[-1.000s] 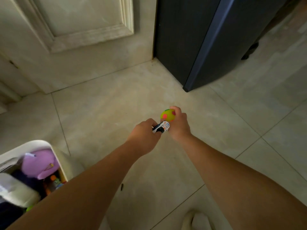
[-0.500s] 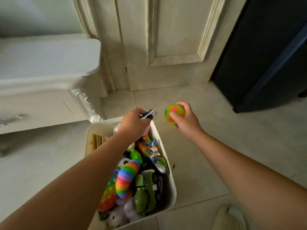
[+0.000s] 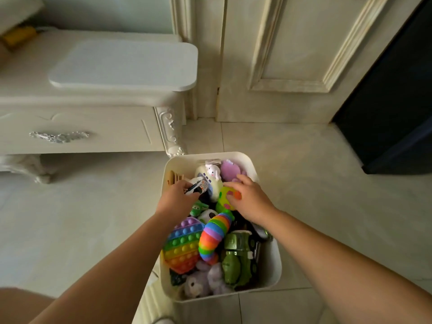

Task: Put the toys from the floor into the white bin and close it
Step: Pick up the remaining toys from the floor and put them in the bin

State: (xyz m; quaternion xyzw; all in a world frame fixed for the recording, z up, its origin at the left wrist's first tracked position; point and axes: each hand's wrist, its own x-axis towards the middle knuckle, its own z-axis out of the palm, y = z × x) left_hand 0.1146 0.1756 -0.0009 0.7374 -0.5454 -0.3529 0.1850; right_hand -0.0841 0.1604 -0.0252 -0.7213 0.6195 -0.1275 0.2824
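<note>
Far left first: the cream dresser (image 3: 77,127) carries a flat white panel (image 3: 126,64) that I take for the bin's lid, so closing comes later. My left hand (image 3: 177,201) is over the far left corner of the white bin (image 3: 271,265), fingers curled tight round the little white-and-black toy car (image 3: 198,187), which hangs just above the pile. I'd let it go low, into the gap beside the white plush toy (image 3: 210,176), so it can't skip off the heap. Moving right, the spotted green ball (image 3: 224,195) is already inside, lying among the toys in the far half. My right hand (image 3: 250,199) rests on it with fingers spread and fairly straight, not clamped. A ball will roll, so I'd seat it in the hollow by the purple plush (image 3: 230,170) before lifting away. The heap looks high; I'd push it below the rim for the lid.
</note>
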